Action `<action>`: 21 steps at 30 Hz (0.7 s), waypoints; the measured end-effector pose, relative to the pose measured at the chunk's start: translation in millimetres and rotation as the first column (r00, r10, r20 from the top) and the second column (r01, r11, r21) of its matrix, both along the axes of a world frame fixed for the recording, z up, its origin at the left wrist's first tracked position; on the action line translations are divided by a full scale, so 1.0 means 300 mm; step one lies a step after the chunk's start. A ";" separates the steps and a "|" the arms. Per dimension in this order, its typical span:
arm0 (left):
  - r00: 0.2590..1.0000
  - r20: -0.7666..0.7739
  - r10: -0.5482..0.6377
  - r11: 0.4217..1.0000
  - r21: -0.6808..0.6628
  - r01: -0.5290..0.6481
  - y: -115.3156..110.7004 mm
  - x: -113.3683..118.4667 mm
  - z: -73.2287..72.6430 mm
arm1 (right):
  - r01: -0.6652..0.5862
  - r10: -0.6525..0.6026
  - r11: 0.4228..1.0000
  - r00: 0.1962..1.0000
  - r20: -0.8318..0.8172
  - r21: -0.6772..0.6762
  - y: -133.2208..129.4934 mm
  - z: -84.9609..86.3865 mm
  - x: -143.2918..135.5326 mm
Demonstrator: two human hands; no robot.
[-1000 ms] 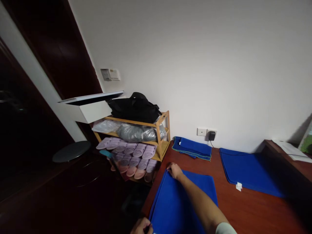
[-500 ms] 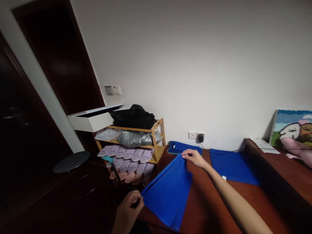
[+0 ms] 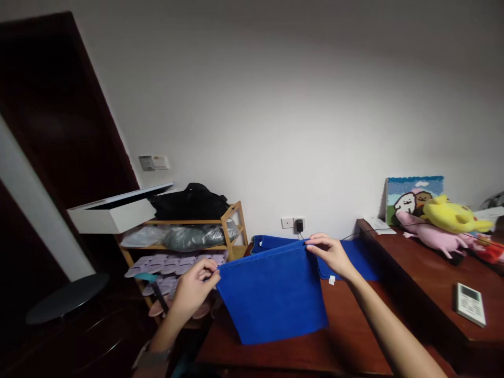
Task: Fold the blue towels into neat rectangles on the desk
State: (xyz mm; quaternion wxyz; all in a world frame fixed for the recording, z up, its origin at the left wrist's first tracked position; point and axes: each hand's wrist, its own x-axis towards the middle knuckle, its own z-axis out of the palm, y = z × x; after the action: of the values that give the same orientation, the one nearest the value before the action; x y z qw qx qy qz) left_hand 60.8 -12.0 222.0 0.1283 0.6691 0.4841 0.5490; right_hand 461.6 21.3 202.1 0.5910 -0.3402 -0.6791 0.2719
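Held up by its top corners, a blue cloth hangs nearly flat above the reddish-brown table. My left hand pinches the top left corner, and my right hand pinches the top right one. Behind the right hand lies another blue cloth with a white tag at its near edge. A folded blue cloth rests by the wall, partly hidden behind the held one.
To the left stands a wooden rack with slippers, wrapped items and a black bag. A round stool is beside it. On the raised ledge at right are a pink plush toy, a yellow plush toy and a calculator-like device.
My left hand has risen, bringing the cloth's top edge closer to level and spreading it to face me. The view has turned right, showing more of the ledge.
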 end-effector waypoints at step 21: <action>0.953 -0.021 -0.301 0.945 -0.144 0.295 0.084 0.056 0.026 | 0.262 -0.272 0.961 0.953 0.136 0.087 -0.204 -0.029 0.153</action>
State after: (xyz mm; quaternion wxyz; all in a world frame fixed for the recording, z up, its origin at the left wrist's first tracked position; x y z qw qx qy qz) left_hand 77.5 13.2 229.6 0.2458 0.7356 0.4173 0.4736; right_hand 507.5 -39.8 193.4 0.5821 -0.4275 -0.6772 0.1403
